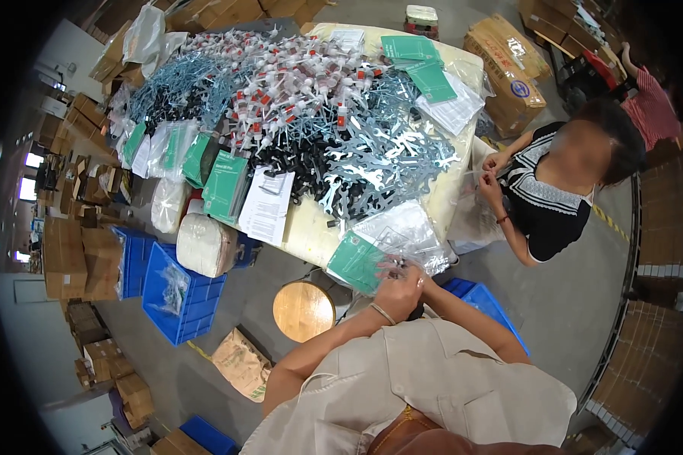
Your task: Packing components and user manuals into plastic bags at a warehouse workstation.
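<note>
My left hand (393, 297) and my right hand (413, 277) meet at the near edge of the table, fingers closed together on a clear plastic bag (391, 267). The hands overlap, so the bag's contents and some fingers are hidden. Just left of them lies a green booklet (355, 260). Behind them is a stack of clear bags with white sheets (406, 231). Farther off are heaps of flat metal wrenches (387, 155), black plastic parts (300, 163), small white bottles with red labels (303, 83) and thin metal hex keys (182, 83).
More green booklets (225, 186) and printed sheets (267, 203) lie along the table's edge (311, 239). Below stand a round wooden stool (303, 311), blue crates (178, 299) and a paper sack (240, 360). A co-worker (554, 182) sits at the right, near cartons (505, 80).
</note>
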A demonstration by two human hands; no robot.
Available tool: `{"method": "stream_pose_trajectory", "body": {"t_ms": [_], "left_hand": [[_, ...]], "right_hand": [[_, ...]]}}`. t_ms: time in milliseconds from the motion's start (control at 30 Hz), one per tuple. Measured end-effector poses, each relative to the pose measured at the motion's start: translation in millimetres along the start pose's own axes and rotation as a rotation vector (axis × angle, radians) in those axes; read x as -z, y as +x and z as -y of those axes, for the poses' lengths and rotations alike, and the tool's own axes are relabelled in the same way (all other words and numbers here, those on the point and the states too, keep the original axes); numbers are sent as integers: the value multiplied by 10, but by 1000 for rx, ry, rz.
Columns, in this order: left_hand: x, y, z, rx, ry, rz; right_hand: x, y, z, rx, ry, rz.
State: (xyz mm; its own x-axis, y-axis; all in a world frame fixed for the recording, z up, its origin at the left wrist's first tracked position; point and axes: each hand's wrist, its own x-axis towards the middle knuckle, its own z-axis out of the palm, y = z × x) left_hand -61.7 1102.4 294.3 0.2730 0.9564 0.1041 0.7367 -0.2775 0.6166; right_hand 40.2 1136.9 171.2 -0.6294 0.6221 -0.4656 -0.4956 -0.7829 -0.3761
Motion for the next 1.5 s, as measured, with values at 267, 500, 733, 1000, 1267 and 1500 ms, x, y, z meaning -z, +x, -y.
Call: {"method": "stream_pose_trajectory", "body": {"t_ms": [267,500,733,1000,1267,1500], "left_hand": [[159,18,464,395,-485,-407],[139,-2,468,22,-253,-386],[281,7,440,229,-380,-265],[284,50,834,445,-480,-300],[205,152,1084,576,-526,-219],[322,292,1144,559,-426,-214]], "right_hand": [[-717,-1,-101,153,-824,-127],[-335,296,-211,117,-1240,41],[-427,564,47,161,-1433,355],[-596,739,793,-234,-1441,791],[-152,2002,2682,468,-1630,-221],[524,2899,3015,769,-2271,-653]]}}
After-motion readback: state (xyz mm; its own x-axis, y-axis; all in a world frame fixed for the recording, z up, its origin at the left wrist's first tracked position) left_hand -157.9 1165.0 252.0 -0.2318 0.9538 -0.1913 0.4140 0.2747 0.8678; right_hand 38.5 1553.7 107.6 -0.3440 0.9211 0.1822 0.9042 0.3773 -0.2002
